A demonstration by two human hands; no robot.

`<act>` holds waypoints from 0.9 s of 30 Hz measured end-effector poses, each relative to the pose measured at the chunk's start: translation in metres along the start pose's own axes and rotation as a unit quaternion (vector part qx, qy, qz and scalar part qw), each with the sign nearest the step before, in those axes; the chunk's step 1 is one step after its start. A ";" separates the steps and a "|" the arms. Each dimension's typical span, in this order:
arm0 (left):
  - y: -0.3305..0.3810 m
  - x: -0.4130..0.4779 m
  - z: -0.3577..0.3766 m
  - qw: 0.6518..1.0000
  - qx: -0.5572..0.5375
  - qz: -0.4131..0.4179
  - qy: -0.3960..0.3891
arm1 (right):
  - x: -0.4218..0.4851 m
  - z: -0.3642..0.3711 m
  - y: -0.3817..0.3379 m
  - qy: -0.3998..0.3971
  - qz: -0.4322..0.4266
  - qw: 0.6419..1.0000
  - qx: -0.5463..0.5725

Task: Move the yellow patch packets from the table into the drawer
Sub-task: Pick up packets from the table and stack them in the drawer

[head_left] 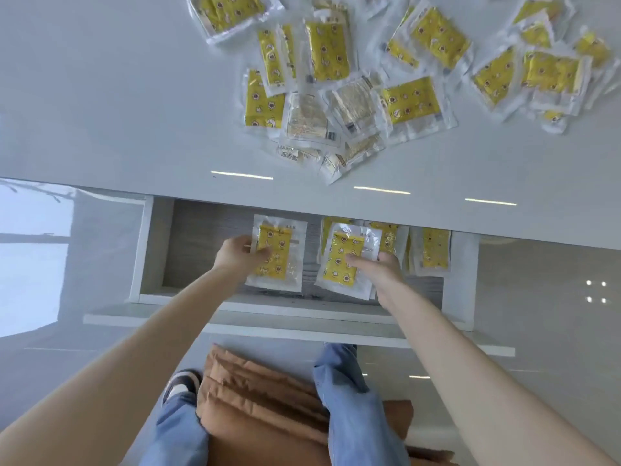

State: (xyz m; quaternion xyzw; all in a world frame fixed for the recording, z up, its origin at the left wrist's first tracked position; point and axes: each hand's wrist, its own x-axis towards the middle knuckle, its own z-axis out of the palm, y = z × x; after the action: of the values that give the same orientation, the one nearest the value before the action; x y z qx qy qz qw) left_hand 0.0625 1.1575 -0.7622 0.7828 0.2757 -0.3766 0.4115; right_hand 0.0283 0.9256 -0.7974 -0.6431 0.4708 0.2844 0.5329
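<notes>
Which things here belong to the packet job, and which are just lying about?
Job: left hand gripping one yellow packet; right hand gripping a second packet; open drawer; stowed packets; packet heap on the table.
Lying about: brown padded garment; shoe.

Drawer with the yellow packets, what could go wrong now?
The right hand holds the right packet over the other packets in the drawer, so the heap might slide into a mess. The left hand pinches the left packet by one side; it could slip. The pile on the table reaches near the edge, so packets might fall.
</notes>
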 end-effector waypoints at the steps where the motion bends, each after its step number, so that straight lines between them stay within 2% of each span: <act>1: 0.000 0.008 0.010 1.000 0.000 0.004 0.003 | 0.006 -0.003 0.003 0.006 -0.012 1.000 -0.006; 6: -0.008 0.039 0.044 0.999 0.037 0.024 -0.003 | 0.027 -0.012 0.017 0.022 -0.060 0.998 -0.029; 9: -0.016 0.053 0.053 0.999 0.012 0.041 -0.005 | 0.042 -0.009 0.024 0.015 -0.085 0.996 -0.030; 16: -0.012 0.076 0.053 0.991 -0.011 0.128 0.024 | 0.065 0.006 0.014 0.010 -0.146 0.989 -0.024; 20: -0.016 0.089 0.053 0.987 0.014 0.158 0.033 | 0.078 0.014 0.015 0.042 -0.184 0.979 -0.074; 24: -0.021 0.092 0.056 0.972 0.069 0.203 0.096 | 0.079 0.019 0.014 0.104 -0.237 0.953 -0.156; 27: -0.021 0.091 0.057 0.962 0.077 0.228 0.133 | 0.069 0.016 0.012 0.171 -0.293 0.907 -0.252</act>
State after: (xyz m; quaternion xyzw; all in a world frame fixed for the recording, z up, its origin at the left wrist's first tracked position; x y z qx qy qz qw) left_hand 0.0779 1.1307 -0.8674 0.8974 0.1128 -0.1854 0.3842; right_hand 0.0468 0.9204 -0.8662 -0.9034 0.2582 0.1105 0.3239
